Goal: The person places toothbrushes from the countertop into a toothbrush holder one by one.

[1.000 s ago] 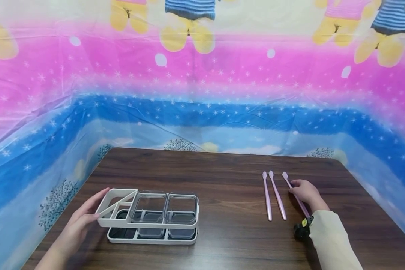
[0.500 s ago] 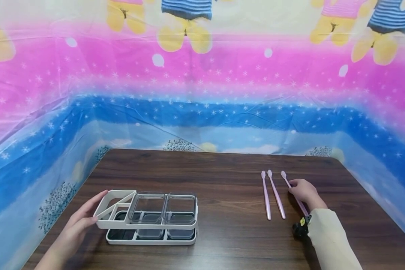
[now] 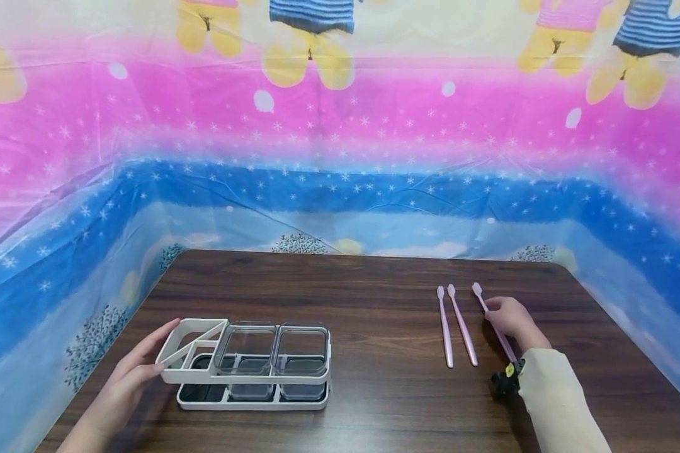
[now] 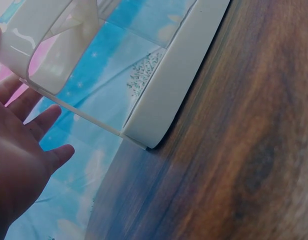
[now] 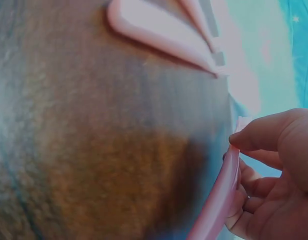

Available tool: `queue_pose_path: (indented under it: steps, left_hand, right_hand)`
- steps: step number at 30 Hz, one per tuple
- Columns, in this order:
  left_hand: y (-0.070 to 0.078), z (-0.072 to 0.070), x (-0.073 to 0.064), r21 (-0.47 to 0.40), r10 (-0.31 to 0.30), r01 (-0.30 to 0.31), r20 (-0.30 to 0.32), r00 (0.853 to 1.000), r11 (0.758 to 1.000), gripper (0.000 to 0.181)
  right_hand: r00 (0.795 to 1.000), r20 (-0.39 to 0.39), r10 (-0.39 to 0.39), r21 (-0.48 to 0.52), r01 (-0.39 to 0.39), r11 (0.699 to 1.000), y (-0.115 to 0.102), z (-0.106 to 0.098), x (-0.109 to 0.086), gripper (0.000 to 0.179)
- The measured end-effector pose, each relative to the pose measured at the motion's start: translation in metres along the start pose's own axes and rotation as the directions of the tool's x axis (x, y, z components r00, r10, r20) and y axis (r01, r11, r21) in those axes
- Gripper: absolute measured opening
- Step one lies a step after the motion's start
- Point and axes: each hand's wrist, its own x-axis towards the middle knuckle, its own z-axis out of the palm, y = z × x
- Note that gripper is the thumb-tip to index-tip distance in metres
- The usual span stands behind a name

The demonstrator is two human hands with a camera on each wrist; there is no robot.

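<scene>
A white two-tier rack (image 3: 243, 379) with two clear cups (image 3: 303, 349) stands at the left of the table. My left hand (image 3: 121, 380) holds the rack's upper tier at its left end, beside the divided slots. In the left wrist view, the lower fingers (image 4: 59, 154) of that hand stand apart from the rack. To the right, my right hand (image 3: 512, 321) pinches a pink toothbrush (image 3: 507, 343) between thumb and fingers, its head pointing away. The right wrist view shows this toothbrush (image 5: 221, 200) raised off the wood. Two more pink toothbrushes (image 3: 446, 330) lie left of it.
The dark wooden table (image 3: 374, 402) has rounded far corners. A printed curtain (image 3: 340, 189) hangs behind it and along both sides. A small black device (image 3: 505, 382) sits at my right wrist.
The head view has shifted slightly. The toothbrush in my right hand has risen a little, while the other two stay lying. My left hand keeps its place on the rack.
</scene>
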Motion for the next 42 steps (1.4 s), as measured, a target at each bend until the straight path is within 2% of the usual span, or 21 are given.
queue_pose_path:
  steps: [5,11,20,25,29,39,42]
  left_hand:
    - [0.0,0.0,0.0,-0.006,0.009,-0.009,0.004,1.0,1.0,0.063]
    - [-0.001,0.0,0.0,0.009,-0.003,0.003,0.001,1.0,1.0,0.062]
    - [-0.001,0.0,0.0,0.029,-0.024,0.025,-0.011,1.0,0.999,0.061]
    - [-0.001,0.0,0.0,0.008,-0.011,0.011,-0.003,1.0,1.0,0.061]
    - [-0.001,0.0,0.001,0.008,-0.019,0.019,-0.003,1.0,1.0,0.061]
    - [0.0,0.001,0.0,0.021,-0.014,0.014,-0.01,1.0,1.0,0.061]
    - [0.0,0.001,0.001,0.03,-0.032,0.033,-0.013,0.999,0.999,0.061]
  right_hand:
    - [1.0,-0.012,-0.009,0.083,0.01,0.996,-0.009,-0.008,-0.002,0.044]
    - [0.997,-0.071,-0.031,0.157,0.042,0.987,-0.032,-0.019,-0.007,0.047]
    - [0.978,-0.153,-0.143,0.202,0.173,0.964,-0.07,-0.036,-0.013,0.046]
    - [0.961,-0.183,-0.207,0.253,0.25,0.935,-0.096,-0.043,-0.022,0.047]
    - [0.945,-0.198,-0.259,0.256,0.305,0.917,-0.12,-0.046,-0.029,0.046]
    - [0.924,-0.202,-0.326,0.339,0.378,0.861,-0.169,-0.043,-0.039,0.045]
    - [0.919,-0.205,-0.338,0.356,0.392,0.848,-0.181,-0.04,-0.043,0.044]
